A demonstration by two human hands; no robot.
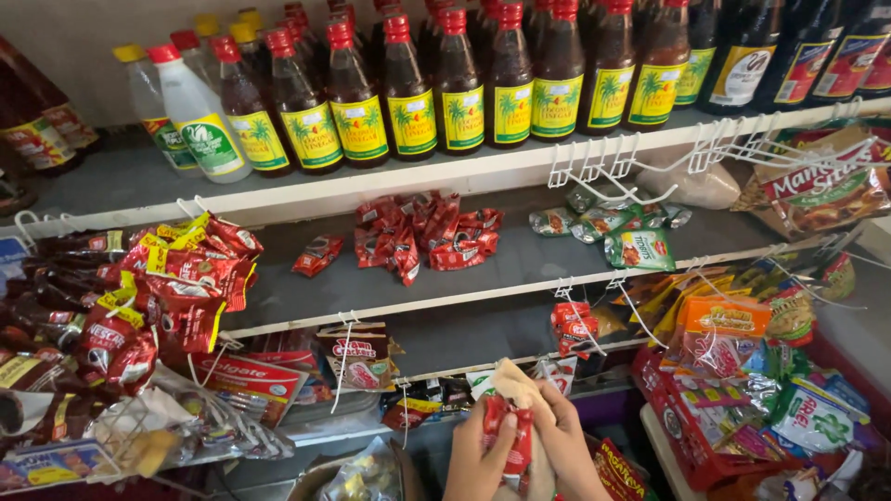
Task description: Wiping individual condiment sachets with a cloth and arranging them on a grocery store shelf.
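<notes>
Grasping small red sachets (509, 429) together, left hand (476, 461) and right hand (568, 443) clench them below shelves (445, 299) of vinegar bottles (459, 88)

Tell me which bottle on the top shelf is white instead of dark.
The white plastic bottle with a red cap, at the row's left end; the dark brown vinegar bottles beside it carry yellow labels.

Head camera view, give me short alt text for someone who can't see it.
Two hands, left hand and right hand, together grip small red sachets below shop shelves of dark bottles with red caps and loose red packets.
</notes>
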